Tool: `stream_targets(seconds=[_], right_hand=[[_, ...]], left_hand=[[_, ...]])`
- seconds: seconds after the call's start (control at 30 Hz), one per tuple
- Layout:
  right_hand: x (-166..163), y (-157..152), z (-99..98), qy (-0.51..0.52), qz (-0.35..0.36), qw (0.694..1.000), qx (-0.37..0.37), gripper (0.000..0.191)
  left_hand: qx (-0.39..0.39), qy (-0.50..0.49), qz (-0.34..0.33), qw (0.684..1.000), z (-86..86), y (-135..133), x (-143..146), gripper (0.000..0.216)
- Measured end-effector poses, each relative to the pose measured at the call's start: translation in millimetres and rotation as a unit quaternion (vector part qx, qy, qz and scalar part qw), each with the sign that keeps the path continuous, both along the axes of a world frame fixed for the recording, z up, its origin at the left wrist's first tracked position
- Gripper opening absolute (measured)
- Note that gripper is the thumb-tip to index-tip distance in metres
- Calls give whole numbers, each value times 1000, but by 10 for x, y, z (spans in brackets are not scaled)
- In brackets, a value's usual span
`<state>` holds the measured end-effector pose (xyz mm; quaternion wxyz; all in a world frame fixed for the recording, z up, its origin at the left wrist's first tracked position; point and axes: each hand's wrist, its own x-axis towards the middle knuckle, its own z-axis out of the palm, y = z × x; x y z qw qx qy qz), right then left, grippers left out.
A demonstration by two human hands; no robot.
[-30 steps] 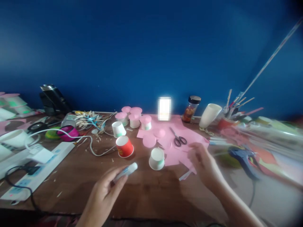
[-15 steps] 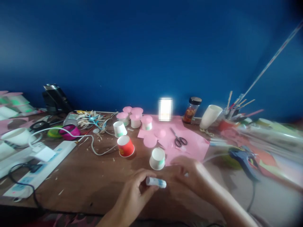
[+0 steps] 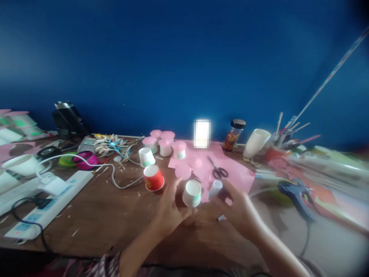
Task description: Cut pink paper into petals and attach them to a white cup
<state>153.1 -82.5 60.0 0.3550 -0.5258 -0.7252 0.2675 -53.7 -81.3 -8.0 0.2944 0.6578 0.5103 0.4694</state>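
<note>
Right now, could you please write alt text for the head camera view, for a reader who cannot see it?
A person's left hand touches an upturned white paper cup on a cluttered brown craft table, while the right hand holds up a small white tube. Behind lie pink paper, scissors and a red cup.

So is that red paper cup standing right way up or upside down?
Upside down: the red paper cup rests on its wide rim on the table, narrow white base on top.

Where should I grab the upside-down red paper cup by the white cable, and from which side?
Take the upside-down red paper cup around its tapered side wall, from above: it stands rim down, flat base up, narrower at the top. Come from the near side; the white cable lies left of it.
</note>
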Motion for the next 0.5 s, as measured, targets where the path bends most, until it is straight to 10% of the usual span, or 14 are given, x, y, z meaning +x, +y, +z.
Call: stream_targets(seconds=[0.5], right_hand=[[-259,362,-213,17,27,999,31,15]], left_hand=[[-16,-47,-51,997,-68,152,153,52]])
